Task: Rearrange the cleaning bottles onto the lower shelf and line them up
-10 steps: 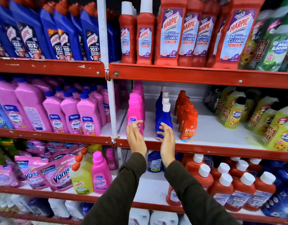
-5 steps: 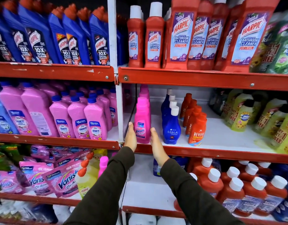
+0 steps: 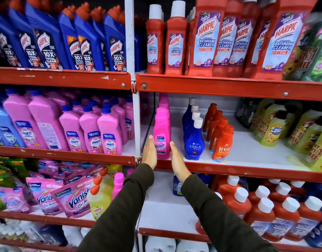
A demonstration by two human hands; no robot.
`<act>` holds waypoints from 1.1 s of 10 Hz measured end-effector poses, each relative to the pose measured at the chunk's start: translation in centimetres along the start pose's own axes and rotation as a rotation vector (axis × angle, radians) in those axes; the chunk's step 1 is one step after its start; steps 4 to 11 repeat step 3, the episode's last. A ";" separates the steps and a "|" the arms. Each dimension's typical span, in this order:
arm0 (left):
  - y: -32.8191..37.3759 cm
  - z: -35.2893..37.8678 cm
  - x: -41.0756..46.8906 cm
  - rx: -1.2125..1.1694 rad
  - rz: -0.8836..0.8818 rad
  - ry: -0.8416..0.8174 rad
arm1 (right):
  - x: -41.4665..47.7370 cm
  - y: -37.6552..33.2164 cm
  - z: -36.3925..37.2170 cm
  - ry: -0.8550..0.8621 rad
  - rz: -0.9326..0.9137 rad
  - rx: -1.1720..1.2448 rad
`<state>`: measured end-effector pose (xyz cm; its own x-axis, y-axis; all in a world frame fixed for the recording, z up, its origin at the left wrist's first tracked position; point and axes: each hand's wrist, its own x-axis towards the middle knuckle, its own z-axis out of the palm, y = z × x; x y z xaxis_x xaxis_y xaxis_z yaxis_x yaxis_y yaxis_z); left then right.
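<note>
Red-edged white shelf (image 3: 247, 157): flat left hand (image 3: 150, 153) and right hand (image 3: 175, 157) bracketing pink plastic Vanish bottle (image 3: 162, 135), unclasped, squaring row; next, nudging straight.

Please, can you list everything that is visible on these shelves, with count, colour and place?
Harpic 10X bottles: many, blue, top shelf left.
Harpic Bathroom Cleaner bottles: several, red, top shelf right.
Shakti bottles: many, pink with blue caps, middle shelf left.
Vanish bottles: one row, pink, middle shelf beside the white post.
Ujala bottles: one row, blue with white caps.
Revive bottles: one row, orange-red.
Max Kleen bottles: several, yellow-green, middle shelf right.
Vanish pouches: several, pink, lower shelf left.
White-capped bottles: many, red, lower shelf right.
Left hand: flat against the front Vanish bottle's left side.
Right hand: flat against its right side.
</note>
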<state>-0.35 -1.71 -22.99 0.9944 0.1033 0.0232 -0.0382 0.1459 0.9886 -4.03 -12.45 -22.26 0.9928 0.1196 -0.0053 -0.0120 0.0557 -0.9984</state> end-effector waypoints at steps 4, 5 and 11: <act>-0.2 0.3 0.0 -0.045 -0.017 0.028 | 0.0 0.0 0.0 0.028 0.002 -0.011; -0.2 0.3 0.0 -0.045 -0.017 0.028 | 0.0 0.0 0.0 0.028 0.002 -0.011; -0.2 0.3 0.0 -0.045 -0.017 0.028 | 0.0 0.0 0.0 0.028 0.002 -0.011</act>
